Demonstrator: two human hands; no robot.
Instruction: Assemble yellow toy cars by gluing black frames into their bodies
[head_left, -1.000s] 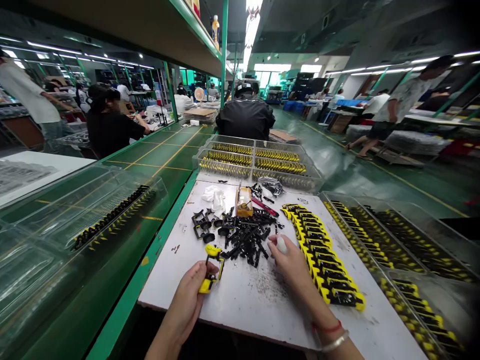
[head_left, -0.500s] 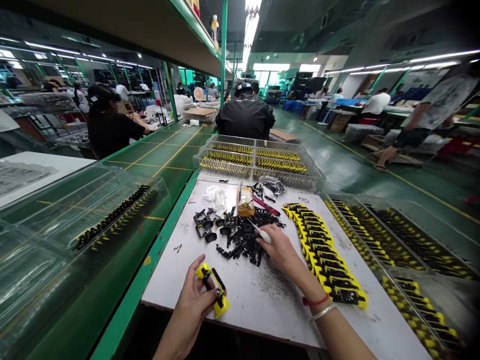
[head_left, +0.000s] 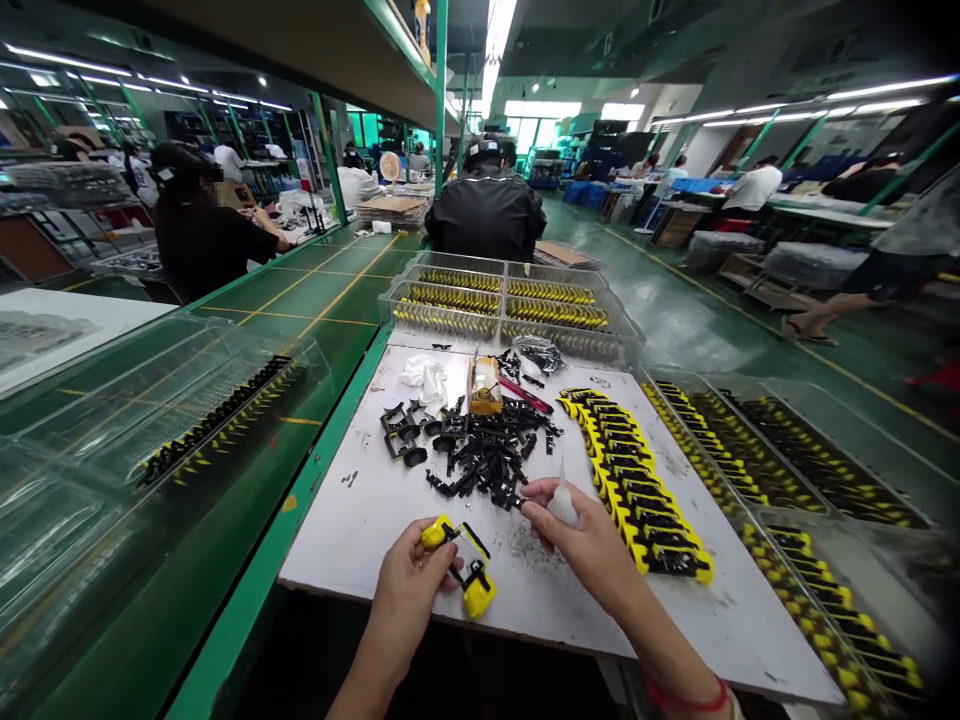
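Note:
My left hand is closed on a yellow-and-black plastic frame, held tilted above the near edge of the white board. In my right hand is a small white squeeze bottle, its thin nozzle pointing up. The thumb and fingertips of that hand also pinch a small black plastic piece at the near edge of a pile of black parts. To the right of this hand lies a row of finished-looking yellow-and-black frames.
Behind the pile stand a small amber box, crumpled white tissue and a red tool. Clear trays of yellow-and-black parts sit at the back and right. Another tray lies left. A person in black sits ahead.
My right hand has drawn back from the pile toward me, turning the bottle nozzle upward and pinching a black piece. My left hand has moved right and turned the yellow-and-black frame.

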